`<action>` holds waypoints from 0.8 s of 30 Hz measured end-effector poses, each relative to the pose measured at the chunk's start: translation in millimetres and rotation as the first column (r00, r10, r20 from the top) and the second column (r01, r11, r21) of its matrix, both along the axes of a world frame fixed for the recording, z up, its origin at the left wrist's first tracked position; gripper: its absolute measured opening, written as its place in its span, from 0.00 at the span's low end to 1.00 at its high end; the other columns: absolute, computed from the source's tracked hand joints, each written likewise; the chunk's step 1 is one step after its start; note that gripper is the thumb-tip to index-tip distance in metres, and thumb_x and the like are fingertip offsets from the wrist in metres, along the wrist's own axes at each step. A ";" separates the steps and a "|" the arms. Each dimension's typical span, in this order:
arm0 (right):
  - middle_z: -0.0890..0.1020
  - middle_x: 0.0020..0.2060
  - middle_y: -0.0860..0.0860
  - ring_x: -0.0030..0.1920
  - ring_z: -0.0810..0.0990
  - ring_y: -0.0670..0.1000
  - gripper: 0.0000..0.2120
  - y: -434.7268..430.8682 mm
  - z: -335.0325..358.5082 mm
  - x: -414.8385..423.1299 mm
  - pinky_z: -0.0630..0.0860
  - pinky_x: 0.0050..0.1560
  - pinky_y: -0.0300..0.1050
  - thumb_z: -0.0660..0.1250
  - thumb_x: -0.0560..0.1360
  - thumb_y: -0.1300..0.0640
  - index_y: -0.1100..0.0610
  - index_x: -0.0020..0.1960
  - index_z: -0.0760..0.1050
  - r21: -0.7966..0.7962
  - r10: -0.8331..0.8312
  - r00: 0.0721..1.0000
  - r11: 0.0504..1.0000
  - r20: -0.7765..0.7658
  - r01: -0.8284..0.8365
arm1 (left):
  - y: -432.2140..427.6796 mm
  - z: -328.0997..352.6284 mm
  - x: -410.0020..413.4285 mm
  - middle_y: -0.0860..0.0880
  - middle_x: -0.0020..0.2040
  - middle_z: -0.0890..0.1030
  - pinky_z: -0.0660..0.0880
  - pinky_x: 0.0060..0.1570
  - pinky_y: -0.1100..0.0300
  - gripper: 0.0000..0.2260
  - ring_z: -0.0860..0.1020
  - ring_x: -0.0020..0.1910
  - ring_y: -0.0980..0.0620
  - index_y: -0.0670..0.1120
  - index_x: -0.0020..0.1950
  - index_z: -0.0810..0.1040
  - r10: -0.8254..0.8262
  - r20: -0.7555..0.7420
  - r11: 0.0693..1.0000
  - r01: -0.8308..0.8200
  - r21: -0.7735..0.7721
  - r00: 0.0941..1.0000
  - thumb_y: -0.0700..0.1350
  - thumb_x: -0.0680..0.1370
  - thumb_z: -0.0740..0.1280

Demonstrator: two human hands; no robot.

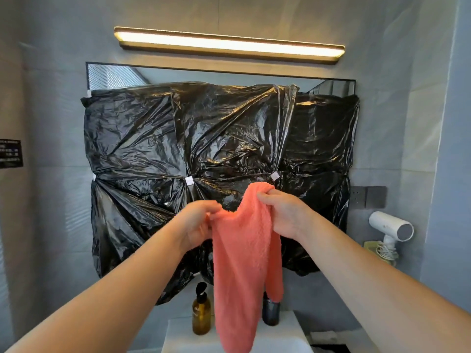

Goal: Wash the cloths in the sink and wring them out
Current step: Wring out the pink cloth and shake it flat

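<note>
Left hand (201,222): fingers curled, pinching one upper edge of the coral cloth (244,263). Right hand (285,215): closed round the bunched opposite corner, held slightly higher. Both forearms bare and raised.

Coral cloth: one piece, textured weave, hanging in two folds between the hands, in the air above the sink (178,337). Its lower tip is cut off by the bottom edge.

Sink: white, only the back ledge shows; the bowl is out of view.

Amber pump bottle (201,314): black pump head, standing on the ledge just left of the cloth; contents cannot be told, no label visible.

Dark cup (270,312): on the ledge, upper part hidden behind the cloth; contents unseen.

Black plastic sheeting (204,136): crumpled, fixed with pale tape squares (189,180) over most of the mirror (114,75); only the top strip shows.

Light bar (229,44): lit, above the mirror.

White hair dryer (390,230): right wall, below a grey socket panel (367,197).

Black wall notice (10,152): far left, writing too blurred to read.
</note>
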State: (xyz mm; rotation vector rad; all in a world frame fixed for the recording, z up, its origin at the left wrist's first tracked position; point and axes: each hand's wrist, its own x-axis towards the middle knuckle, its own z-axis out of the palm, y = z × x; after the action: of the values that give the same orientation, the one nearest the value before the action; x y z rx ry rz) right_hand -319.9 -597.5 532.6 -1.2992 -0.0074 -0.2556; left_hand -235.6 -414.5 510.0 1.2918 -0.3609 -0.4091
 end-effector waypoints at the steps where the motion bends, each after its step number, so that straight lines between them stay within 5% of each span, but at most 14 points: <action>1: 0.84 0.46 0.57 0.44 0.84 0.53 0.08 0.0 -0.5 2.0 0.79 0.46 0.49 0.61 0.83 0.64 0.62 0.59 0.77 -0.031 -0.008 1.000 1.000 -0.016 0.007 | 1.7 5.2 5.5 0.47 0.41 0.76 0.72 0.39 0.58 0.09 0.75 0.34 0.54 0.47 0.47 0.74 0.050 -0.011 0.997 -0.050 -0.065 0.999 0.33 0.81 0.61; 5: 0.83 0.45 0.57 0.41 0.82 0.53 0.15 -1.6 6.9 2.0 0.76 0.47 0.49 0.56 0.84 0.59 0.65 0.57 0.79 -0.099 -0.007 0.991 0.995 -0.133 -0.006 | 10.3 24.3 20.8 0.46 0.35 0.81 0.76 0.36 0.58 0.07 0.80 0.31 0.52 0.41 0.47 0.76 0.144 -0.120 0.964 -0.167 -0.208 0.982 0.37 0.83 0.60; 8: 0.79 0.34 0.56 0.31 0.79 0.53 0.15 -8.4 17.6 0.5 0.72 0.41 0.48 0.50 0.76 0.68 0.65 0.47 0.76 -0.153 -0.040 0.973 0.988 -0.228 0.005 | 19.7 31.0 30.4 0.46 0.40 0.81 0.75 0.27 0.64 0.07 0.78 0.33 0.53 0.42 0.55 0.78 0.245 -0.058 0.955 -0.252 -0.159 0.968 0.35 0.82 0.61; 11: 0.81 0.44 0.57 0.39 0.79 0.53 0.16 -12.2 22.5 4.9 0.76 0.46 0.50 0.55 0.76 0.71 0.66 0.61 0.74 -0.310 -0.160 0.942 0.948 -0.295 0.064 | 33.8 35.5 43.5 0.47 0.44 0.80 0.76 0.29 0.64 0.19 0.76 0.37 0.54 0.42 0.68 0.75 0.407 0.106 0.906 -0.386 -0.175 0.907 0.29 0.79 0.61; 15: 0.83 0.56 0.60 0.46 0.84 0.55 0.15 -19.0 24.9 12.0 0.81 0.42 0.51 0.64 0.80 0.68 0.66 0.66 0.73 -0.384 -0.305 0.901 0.907 -0.308 0.175 | 48.3 39.5 59.7 0.47 0.41 0.79 0.75 0.36 0.56 0.20 0.76 0.37 0.53 0.42 0.67 0.75 0.471 0.091 0.874 -0.450 -0.182 0.878 0.27 0.79 0.58; 20: 0.84 0.45 0.56 0.38 0.82 0.52 0.12 -21.6 27.0 16.8 0.79 0.40 0.48 0.64 0.80 0.67 0.64 0.63 0.77 -0.314 -0.271 0.928 0.931 -0.254 0.186 | 49.2 39.8 66.7 0.42 0.50 0.79 0.78 0.44 0.51 0.15 0.75 0.42 0.48 0.45 0.51 0.79 0.407 0.576 0.778 -0.599 0.190 0.709 0.32 0.78 0.55; 24: 0.78 0.45 0.57 0.43 0.76 0.54 0.14 -23.1 27.6 19.4 0.76 0.46 0.51 0.60 0.79 0.68 0.64 0.63 0.77 -0.268 -0.217 0.946 0.952 -0.240 0.150 | 47.0 42.8 57.2 0.45 0.51 0.77 0.72 0.47 0.57 0.08 0.77 0.49 0.47 0.46 0.52 0.78 0.119 0.634 0.810 -0.444 0.383 0.764 0.36 0.78 0.64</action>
State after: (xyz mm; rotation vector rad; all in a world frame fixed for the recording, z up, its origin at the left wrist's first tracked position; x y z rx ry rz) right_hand -300.4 -620.6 560.2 -1.5777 0.3239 -0.2426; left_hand -178.4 -367.6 552.8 1.9794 -0.5791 0.2111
